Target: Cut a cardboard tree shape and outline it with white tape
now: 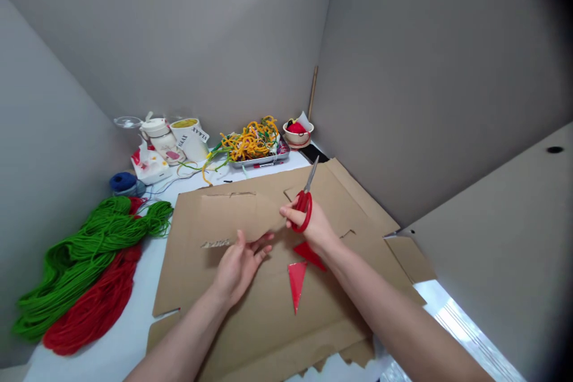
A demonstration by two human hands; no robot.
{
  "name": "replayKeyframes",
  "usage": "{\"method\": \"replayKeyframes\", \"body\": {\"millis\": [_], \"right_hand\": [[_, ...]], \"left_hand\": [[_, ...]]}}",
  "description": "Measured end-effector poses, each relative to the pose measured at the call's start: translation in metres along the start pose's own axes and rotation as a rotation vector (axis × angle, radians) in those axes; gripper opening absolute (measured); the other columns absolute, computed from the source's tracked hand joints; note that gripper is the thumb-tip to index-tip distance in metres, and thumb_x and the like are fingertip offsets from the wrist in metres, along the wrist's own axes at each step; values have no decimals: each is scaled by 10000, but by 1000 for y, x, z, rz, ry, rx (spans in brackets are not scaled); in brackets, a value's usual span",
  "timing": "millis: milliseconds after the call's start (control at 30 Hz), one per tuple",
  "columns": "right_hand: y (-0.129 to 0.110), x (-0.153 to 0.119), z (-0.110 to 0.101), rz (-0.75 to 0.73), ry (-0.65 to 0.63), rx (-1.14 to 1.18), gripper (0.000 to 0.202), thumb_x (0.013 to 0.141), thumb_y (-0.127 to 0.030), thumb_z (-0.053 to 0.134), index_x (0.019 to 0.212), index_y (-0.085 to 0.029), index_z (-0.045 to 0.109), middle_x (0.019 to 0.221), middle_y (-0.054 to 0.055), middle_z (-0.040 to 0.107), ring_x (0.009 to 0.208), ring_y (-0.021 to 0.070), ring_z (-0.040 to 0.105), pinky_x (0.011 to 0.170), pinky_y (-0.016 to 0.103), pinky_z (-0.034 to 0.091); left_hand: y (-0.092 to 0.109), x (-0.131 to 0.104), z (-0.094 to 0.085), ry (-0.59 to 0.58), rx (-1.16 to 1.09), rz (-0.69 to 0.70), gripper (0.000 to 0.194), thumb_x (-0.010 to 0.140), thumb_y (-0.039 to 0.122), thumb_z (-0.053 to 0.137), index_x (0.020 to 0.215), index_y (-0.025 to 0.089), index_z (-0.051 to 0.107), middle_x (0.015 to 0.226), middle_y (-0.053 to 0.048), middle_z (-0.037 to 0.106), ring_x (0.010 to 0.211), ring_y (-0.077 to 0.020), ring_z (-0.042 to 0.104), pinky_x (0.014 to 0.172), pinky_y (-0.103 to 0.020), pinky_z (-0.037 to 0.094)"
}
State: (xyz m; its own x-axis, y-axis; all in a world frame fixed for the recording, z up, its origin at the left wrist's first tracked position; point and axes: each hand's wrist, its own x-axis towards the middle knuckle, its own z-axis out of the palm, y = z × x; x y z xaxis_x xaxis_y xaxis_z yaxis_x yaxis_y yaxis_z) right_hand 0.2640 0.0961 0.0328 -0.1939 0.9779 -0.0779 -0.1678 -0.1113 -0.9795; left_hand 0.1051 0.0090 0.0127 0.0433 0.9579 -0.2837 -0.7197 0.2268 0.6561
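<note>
Head view: here's a big brown sheet (255,316) of cardboard, spread over the white tabletop (129,322).
Piece: the smaller cardboard piece (228,215) is up above the sheet, left of centre, throwing a shadow, its narrow end reaching toward the right hand (316,228).
Left hand: the left hand (238,271) is at the near edge of the piece, thumb and fingers parted; whether they grip it, I cannot tell.
Right hand: fingers curled around the red handles of the scissors (303,209), fingertips at the narrow end of the piece; whether they pinch it too, I can't tell.
Scissors: blades pointing away from the person, over the sheet.
Triangles: two red ones, the near triangle (296,283) in plain sight, the far triangle (308,253) partly behind the right forearm.
Left side: green yarn (85,250) piled against red yarn (98,304), blue yarn (123,181) just behind.
Back: a jar (163,138) beside a cup (190,140), then a tray (262,162) heaped with orange yarn (250,140), then a bowl (296,139).
</note>
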Motion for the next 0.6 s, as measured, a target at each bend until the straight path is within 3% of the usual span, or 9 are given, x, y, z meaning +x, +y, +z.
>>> {"method": "replayKeyframes", "body": {"millis": [133, 233, 300, 467, 600], "right_hand": [[-16, 29, -24, -29, -12, -64, 363, 604, -295, 767, 727, -197, 439, 552, -65, 541, 436, 85, 498, 440, 214, 349], [-24, 46, -41, -18, -5, -103, 381, 582, -284, 778, 737, -199, 440, 542, -67, 541, 423, 84, 490, 426, 210, 327], [-22, 55, -45, -22, 8, -96, 388, 580, -288, 784, 743, -200, 443, 521, -73, 529, 422, 84, 489, 426, 207, 319], [-5, 71, -41, -16, 4, -1, 403, 575, -322, 806, 735, -193, 459, 496, -81, 504, 422, 69, 457, 442, 203, 321], [-1, 76, -39, 19, -86, 33, 373, 705, -480, 699, 753, -178, 486, 648, -3, 621, 443, 65, 469, 456, 212, 343]], "left_hand": [[16, 10, -12, 54, -150, 104, 260, 796, 449, 617, 939, 235, 650, 998, -29, 703, 997, -190, 624, 942, -384, 457], [20, 14, -16, 165, 25, 132, 114, 738, 234, 710, 817, 200, 634, 931, -2, 711, 856, -150, 658, 854, -342, 516], [16, 13, -16, 176, 178, 100, 145, 709, 161, 725, 824, 165, 635, 914, -30, 716, 816, -148, 664, 798, -305, 533], [7, 4, -8, 5, 376, -163, 345, 671, 154, 755, 997, 117, 649, 979, -137, 711, 829, -221, 675, 739, -322, 537], [6, 3, -6, 40, 328, -106, 393, 717, 193, 726, 1097, 149, 634, 1041, -132, 702, 938, -224, 658, 840, -326, 509]]}}
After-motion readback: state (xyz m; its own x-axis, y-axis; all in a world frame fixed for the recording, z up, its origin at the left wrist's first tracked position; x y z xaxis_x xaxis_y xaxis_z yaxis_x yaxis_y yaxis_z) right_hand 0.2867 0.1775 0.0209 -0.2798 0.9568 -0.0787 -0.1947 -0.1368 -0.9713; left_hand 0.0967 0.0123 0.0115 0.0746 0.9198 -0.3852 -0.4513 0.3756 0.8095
